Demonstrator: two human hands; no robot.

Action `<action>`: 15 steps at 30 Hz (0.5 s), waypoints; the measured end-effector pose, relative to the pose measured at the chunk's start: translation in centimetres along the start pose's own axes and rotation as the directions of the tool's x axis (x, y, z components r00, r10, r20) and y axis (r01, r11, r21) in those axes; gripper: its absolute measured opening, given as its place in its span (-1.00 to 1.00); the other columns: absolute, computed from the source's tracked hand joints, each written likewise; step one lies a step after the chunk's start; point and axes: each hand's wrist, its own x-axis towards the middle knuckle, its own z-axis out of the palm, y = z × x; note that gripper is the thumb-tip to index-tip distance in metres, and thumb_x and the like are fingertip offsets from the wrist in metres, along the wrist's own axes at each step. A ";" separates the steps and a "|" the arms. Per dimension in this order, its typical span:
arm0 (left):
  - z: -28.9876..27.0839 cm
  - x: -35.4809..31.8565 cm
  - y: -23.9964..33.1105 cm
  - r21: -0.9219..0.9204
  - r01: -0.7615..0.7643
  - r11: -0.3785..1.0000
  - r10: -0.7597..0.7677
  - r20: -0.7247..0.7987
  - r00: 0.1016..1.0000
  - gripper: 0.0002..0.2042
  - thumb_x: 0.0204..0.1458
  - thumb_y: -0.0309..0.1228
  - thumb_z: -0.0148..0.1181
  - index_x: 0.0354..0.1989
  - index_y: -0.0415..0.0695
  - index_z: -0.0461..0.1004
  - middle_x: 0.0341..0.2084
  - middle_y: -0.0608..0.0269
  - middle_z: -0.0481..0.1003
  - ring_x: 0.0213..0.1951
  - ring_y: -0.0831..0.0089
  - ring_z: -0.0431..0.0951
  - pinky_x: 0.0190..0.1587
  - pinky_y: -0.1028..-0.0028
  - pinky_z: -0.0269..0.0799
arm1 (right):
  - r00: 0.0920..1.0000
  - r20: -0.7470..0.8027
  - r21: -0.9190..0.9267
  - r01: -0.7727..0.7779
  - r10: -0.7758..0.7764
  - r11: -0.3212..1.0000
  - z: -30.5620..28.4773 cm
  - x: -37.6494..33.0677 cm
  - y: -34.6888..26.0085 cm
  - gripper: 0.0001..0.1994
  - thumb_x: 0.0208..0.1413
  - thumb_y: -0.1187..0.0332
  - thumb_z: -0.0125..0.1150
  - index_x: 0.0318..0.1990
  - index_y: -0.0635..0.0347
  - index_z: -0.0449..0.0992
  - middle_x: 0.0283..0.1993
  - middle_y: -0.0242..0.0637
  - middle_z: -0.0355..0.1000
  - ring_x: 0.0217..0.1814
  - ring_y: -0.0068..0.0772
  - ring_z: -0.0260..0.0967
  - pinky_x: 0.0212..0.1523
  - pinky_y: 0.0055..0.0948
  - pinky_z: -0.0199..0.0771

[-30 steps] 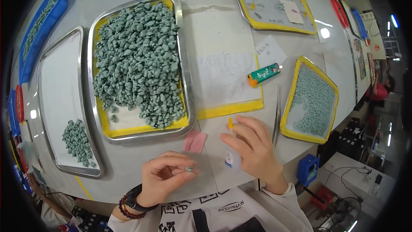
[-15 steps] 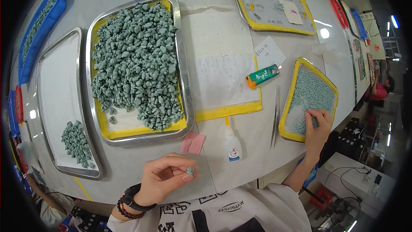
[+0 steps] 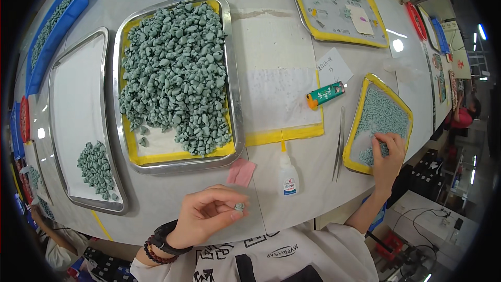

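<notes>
Near the front edge of the table, my left hand [image 3: 206, 218] pinches a small grey-green stone-like piece [image 3: 239, 207] between thumb and fingertips. My right hand [image 3: 390, 158] reaches over a small yellow-edged tray [image 3: 353, 135] at the right. Its thumb and fingers are closed together among the tiny grey-green bits [image 3: 383, 112] there; whether a bit is between them is hidden. Between the hands lie a white squeeze bottle [image 3: 288, 177] with a yellow tip and metal tweezers [image 3: 339, 146].
A metal tray [image 3: 237, 104] heaped with grey-green pieces stands left of centre. Beyond it is another metal tray [image 3: 68, 104] with a smaller heap. A pink cloth [image 3: 241, 172], a green lighter [image 3: 327, 94], a yellow-edged tray [image 3: 342, 37] and a blue bin [image 3: 36, 73] surround the work area.
The whole view has shifted slightly, so the table things appear a little farther right. Both hands keep nearly the same pose, and the left still pinches its piece.
</notes>
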 end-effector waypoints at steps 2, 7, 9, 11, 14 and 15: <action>0.0 -0.1 0.0 0.004 0.002 1.000 -0.002 -0.001 1.000 -0.74 -0.07 -0.74 0.11 -0.17 -0.29 0.46 -0.28 0.07 0.47 -0.29 0.35 0.53 -0.23 0.47 0.44 | 1.000 0.004 0.006 0.026 -0.026 1.000 0.1 0.3 0.2 -0.93 -0.13 0.57 0.22 -0.42 0.28 0.49 -0.41 -0.26 0.36 -0.28 -0.29 0.31 -0.23 -0.40 0.27; 0.1 -0.1 -0.1 0.009 0.004 1.000 -0.004 0.009 1.000 -0.75 -0.07 -0.74 0.11 -0.17 -0.29 0.46 -0.27 0.07 0.46 -0.28 0.36 0.54 -0.23 0.49 0.44 | 0.997 -0.005 -0.014 0.080 -0.080 0.997 0.1 0.3 0.5 -0.93 -0.14 0.57 0.21 -0.43 0.28 0.48 -0.41 -0.25 0.36 -0.29 -0.26 0.31 -0.24 -0.39 0.26; -0.1 -0.2 -0.2 0.011 -0.003 1.000 0.003 0.007 1.000 -0.75 -0.06 -0.74 0.10 -0.17 -0.29 0.46 -0.27 0.07 0.46 -0.27 0.36 0.54 -0.23 0.49 0.45 | 0.995 -0.003 -0.019 0.096 -0.097 0.995 0.1 0.4 0.4 -0.93 -0.14 0.57 0.21 -0.43 0.28 0.48 -0.41 -0.25 0.36 -0.29 -0.26 0.31 -0.25 -0.38 0.26; -0.5 -0.2 -0.4 -0.004 -0.006 1.000 0.007 0.078 0.997 -0.72 -0.03 -0.76 0.08 -0.11 -0.30 0.43 -0.18 0.11 0.44 -0.18 0.44 0.51 -0.11 0.51 0.45 | 0.993 0.006 -0.043 0.120 -0.119 0.992 -0.1 0.4 0.4 -0.93 -0.14 0.58 0.21 -0.44 0.28 0.48 -0.41 -0.25 0.36 -0.30 -0.25 0.31 -0.25 -0.38 0.25; -0.4 -0.4 -0.3 -0.003 0.009 1.000 -0.009 0.093 0.996 -0.72 -0.03 -0.76 0.07 -0.11 -0.31 0.43 -0.16 0.10 0.43 -0.16 0.43 0.51 -0.08 0.50 0.46 | 0.986 0.054 -0.027 0.157 -0.156 0.987 -0.3 1.1 0.8 -0.93 -0.15 0.58 0.21 -0.45 0.28 0.47 -0.41 -0.25 0.36 -0.30 -0.25 0.30 -0.26 -0.37 0.24; -0.2 -0.5 -0.2 0.004 0.026 1.000 -0.027 0.070 0.997 -0.74 -0.04 -0.76 0.08 -0.14 -0.32 0.44 -0.20 0.09 0.44 -0.19 0.39 0.52 -0.12 0.49 0.47 | 0.982 0.078 -0.017 0.176 -0.175 0.984 -0.3 1.2 0.8 -0.93 -0.15 0.58 0.21 -0.45 0.28 0.47 -0.41 -0.25 0.37 -0.30 -0.25 0.30 -0.26 -0.37 0.24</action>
